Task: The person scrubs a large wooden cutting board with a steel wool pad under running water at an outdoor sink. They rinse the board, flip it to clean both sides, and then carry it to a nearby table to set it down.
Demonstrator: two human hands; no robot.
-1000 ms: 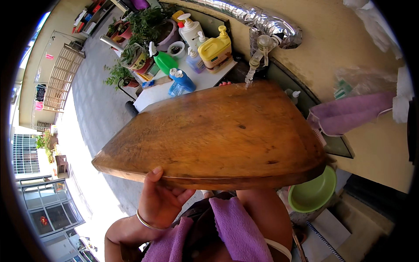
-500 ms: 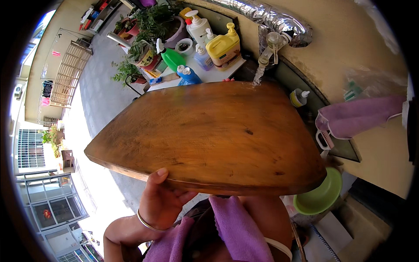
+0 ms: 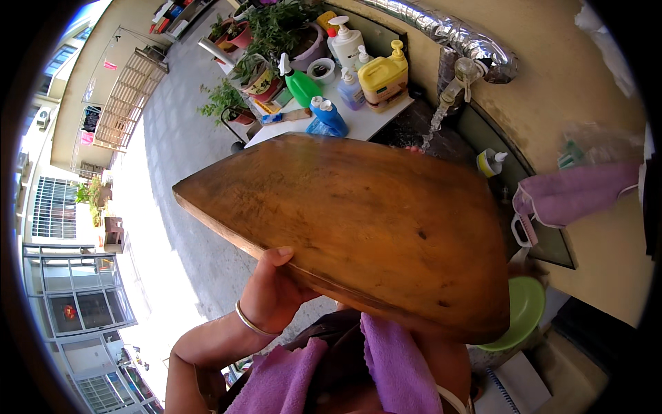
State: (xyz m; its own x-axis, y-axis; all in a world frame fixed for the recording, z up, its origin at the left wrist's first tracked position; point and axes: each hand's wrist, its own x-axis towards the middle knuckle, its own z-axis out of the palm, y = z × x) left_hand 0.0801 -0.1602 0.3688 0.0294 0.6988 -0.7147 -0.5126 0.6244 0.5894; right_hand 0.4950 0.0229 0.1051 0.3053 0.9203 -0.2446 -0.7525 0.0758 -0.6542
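Note:
A thick brown wooden board [image 3: 358,228], pointed at its left end and rounded at the right, is held up and tilted before me. Its surface has dark knots and marks. My left hand [image 3: 276,297] grips the near edge, thumb on top and fingers underneath. Only reddish fingertips of my right hand [image 3: 414,149] show at the far edge; the rest is hidden beneath the board, which that hand supports. Just beyond the edge, water [image 3: 434,125] runs from a tap [image 3: 466,73] over a dark wet sink [image 3: 408,125].
A white tabletop [image 3: 372,123] at the back bears a yellow pump jug [image 3: 383,81], a green spray bottle [image 3: 301,88] and blue bottles [image 3: 328,117]. Potted plants [image 3: 276,34] stand behind. Right: a glue-type bottle [image 3: 490,163], purple cloth [image 3: 579,193], green basin [image 3: 520,314].
The board has turned clockwise, its right end swinging nearer to me, and both hands have moved with it. My view has shifted, so the surroundings appear farther right. Water keeps running.

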